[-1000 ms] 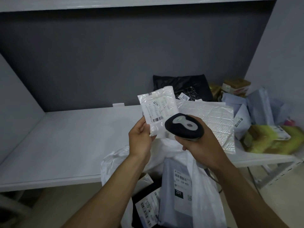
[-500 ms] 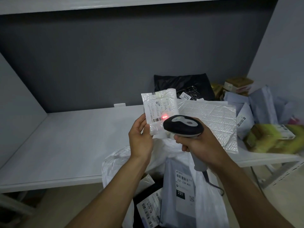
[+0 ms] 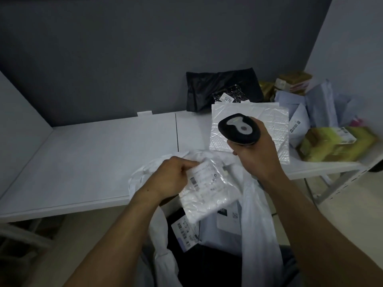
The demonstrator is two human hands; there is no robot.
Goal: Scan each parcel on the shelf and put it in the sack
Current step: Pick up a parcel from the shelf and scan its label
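My left hand (image 3: 172, 179) pinches the left edge of a small white parcel (image 3: 207, 191). My thumb lies on top, and my other fingers are tucked under it, so I cannot see them. The parcel is tilted with its label up, and it hangs over the open mouth of the white sack (image 3: 256, 206). The words on the label are too blurry to read.

My right hand (image 3: 257, 156) is curled tight round the scanner (image 3: 239, 129). The handle is hidden in my fist — only the black head with its grey top shows. It is up and to the right of the parcel, not touching it.

Inside the sack a grey parcel (image 3: 226, 233) is partly covered by the small one, and I can read only "31" on it. A black parcel (image 3: 178, 222) with a white label lies just beside it. The sack's bottom is cut off.

On the shelf (image 3: 93, 158) a bubble mailer (image 3: 267, 119) lies behind my scanner, partly hidden. Behind that leans a black bag (image 3: 215, 85). At the far right a pile of grey and yellow parcels (image 3: 331, 143) is blurry.
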